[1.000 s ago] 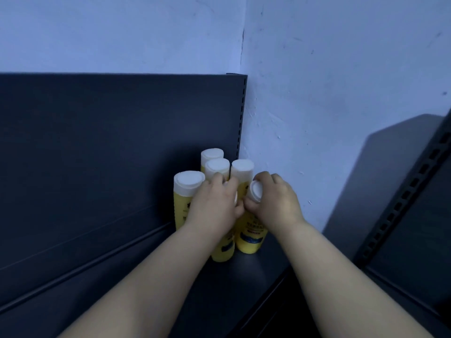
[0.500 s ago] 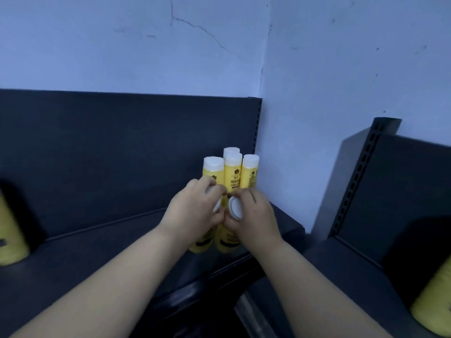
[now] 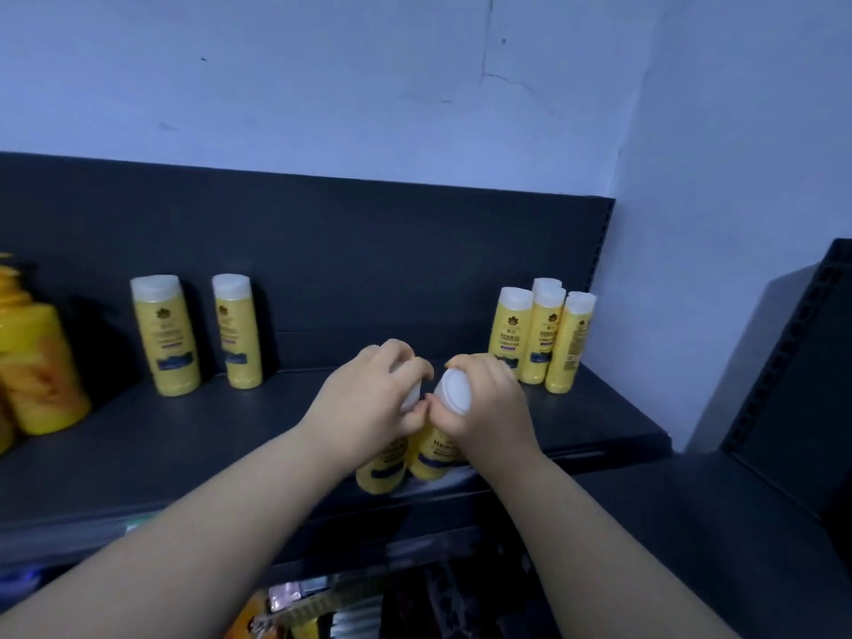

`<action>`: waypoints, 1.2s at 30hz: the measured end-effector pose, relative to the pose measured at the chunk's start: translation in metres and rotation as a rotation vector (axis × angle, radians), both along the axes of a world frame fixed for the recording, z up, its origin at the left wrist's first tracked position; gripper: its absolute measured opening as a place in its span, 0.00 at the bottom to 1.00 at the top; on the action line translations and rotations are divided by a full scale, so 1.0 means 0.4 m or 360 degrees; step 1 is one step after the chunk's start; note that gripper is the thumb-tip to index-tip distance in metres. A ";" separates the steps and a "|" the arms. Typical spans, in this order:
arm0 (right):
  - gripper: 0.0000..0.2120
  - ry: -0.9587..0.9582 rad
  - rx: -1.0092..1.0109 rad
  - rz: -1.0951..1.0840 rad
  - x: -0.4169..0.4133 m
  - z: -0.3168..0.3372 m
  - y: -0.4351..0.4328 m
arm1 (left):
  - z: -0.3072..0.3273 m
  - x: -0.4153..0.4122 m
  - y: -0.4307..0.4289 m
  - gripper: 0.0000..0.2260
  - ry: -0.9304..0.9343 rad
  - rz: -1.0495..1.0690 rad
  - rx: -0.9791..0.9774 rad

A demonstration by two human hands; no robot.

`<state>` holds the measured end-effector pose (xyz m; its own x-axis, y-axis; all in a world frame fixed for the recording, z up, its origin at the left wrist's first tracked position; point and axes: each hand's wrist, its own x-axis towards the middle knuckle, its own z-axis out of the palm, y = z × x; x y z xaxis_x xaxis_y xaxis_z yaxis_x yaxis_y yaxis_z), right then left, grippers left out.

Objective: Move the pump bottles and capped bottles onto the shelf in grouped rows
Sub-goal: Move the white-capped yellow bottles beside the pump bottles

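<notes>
1. While both hands work at its front lip, the dark shelf (image 3: 184,445) runs from the left border to the corner of the wall (image 3: 322,85), with its back panel (image 3: 369,251) rising behind. Bare board lies open in the middle, between the bottle groups.
2. To the right stands a second rack (image 3: 820,362), set apart from the shelf's end.
3. At the far left sits a big yellow bottle (image 3: 37,362), partly cut off by the border.
4. Four capped bottles (image 3: 541,334) crowd upright in the back right corner, close against each other.
5. Two capped bottles (image 3: 166,336) stand upright at the back left, slightly apart.
6. The left hand (image 3: 369,403) grips the left bottle (image 3: 382,468) round its top, and the right hand (image 3: 484,403) grips the right bottle (image 3: 435,454) the same way. The hands meet at the thumbs. Both bottles sit side by side at the front edge; whether their bases rest on the board I cannot tell.
7. Blurred packs (image 3: 295,601) lie below the shelf.
</notes>
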<state>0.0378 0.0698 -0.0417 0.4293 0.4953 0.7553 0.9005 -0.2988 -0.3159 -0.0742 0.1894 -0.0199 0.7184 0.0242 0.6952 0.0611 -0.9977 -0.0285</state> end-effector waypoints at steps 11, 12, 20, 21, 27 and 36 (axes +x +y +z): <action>0.19 0.0173 -0.0094 0.0370 -0.196 -0.008 0.263 | -0.043 -0.260 0.244 0.14 0.0101 0.0303 -0.0022; 0.19 0.0170 -0.0085 0.0383 -0.213 -0.009 0.293 | -0.044 -0.284 0.276 0.15 0.0116 0.0327 -0.0011; 0.18 0.0071 -0.0044 0.0406 -0.334 -0.010 0.555 | -0.029 -0.457 0.535 0.16 0.0128 0.0429 0.0012; 0.19 0.0064 -0.0029 0.0407 -0.351 -0.014 0.584 | -0.036 -0.475 0.570 0.16 0.0146 0.0426 -0.0007; 0.19 0.0015 -0.0090 0.0274 -0.410 -0.044 0.713 | -0.060 -0.530 0.721 0.17 0.0249 0.0460 -0.0031; 0.21 -0.0017 -0.0076 0.0128 -0.418 -0.072 0.806 | -0.057 -0.492 0.851 0.15 0.0160 0.0604 -0.0156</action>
